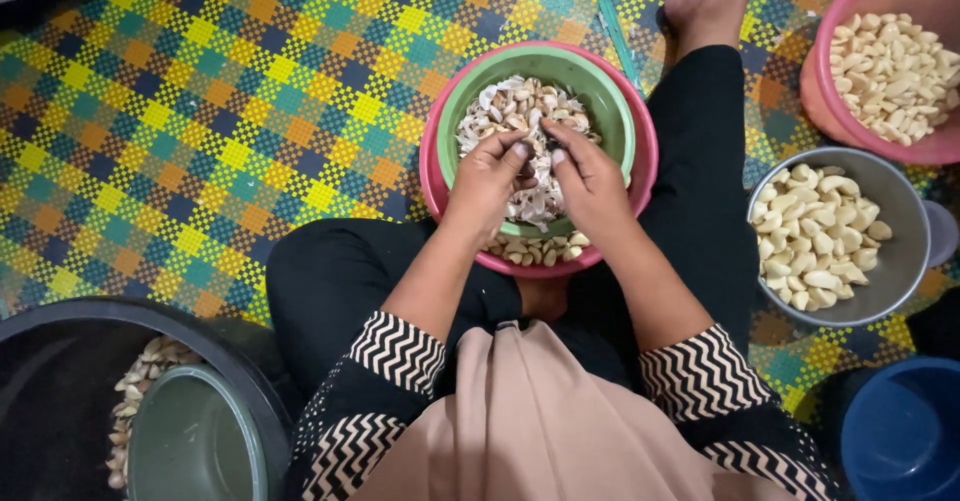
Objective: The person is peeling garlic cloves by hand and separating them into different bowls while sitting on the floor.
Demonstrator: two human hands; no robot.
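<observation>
My left hand [492,176] and my right hand [590,181] meet over a green bowl [610,101] full of garlic skins and cloves [510,106]. Their fingertips pinch a small garlic clove [538,147] between them. The green bowl sits inside a pink bowl [645,161], which holds peeled cloves [535,251] along its near rim. Both bowls rest in front of my crossed legs in black trousers.
At right stand a metal bowl [900,261] and a pink tub [850,1], both holding peeled cloves. A blue bowl [900,431] is at lower right. A dark basin [60,391] with unpeeled garlic and a green container [195,441] sits at lower left. A chequered woven mat [220,111] covers the floor.
</observation>
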